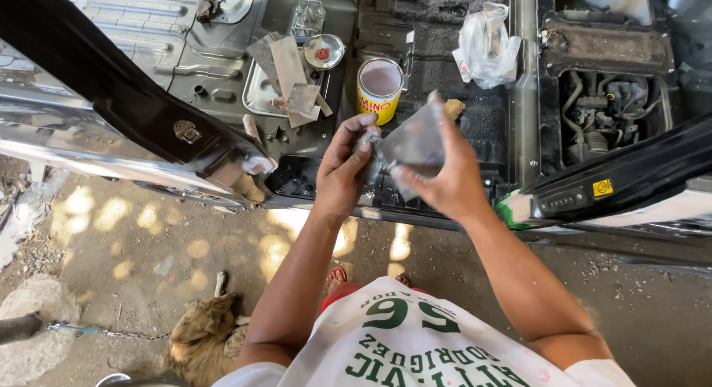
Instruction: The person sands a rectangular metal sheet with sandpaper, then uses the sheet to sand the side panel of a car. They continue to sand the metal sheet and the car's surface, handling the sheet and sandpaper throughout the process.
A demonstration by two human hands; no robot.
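A grey sheet of sandpaper (417,142) is being held up by both hands above the stripped car floor (437,31), seemingly so it can be folded. Its right side is being pinched by the fingers of the right hand (445,181), while its crumpled left end is being pressed between the left hand (343,168) fingertips. Its long axis is lying roughly left to right, tilting upward to the right. An open paint can (380,89) is standing just beyond.

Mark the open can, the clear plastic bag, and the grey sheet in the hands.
open yellow can (380,90), head view, on its yellow side wall.
clear plastic bag (487,47), head view, mid-bag.
grey sheet (417,141), head view, centre of its flat face.
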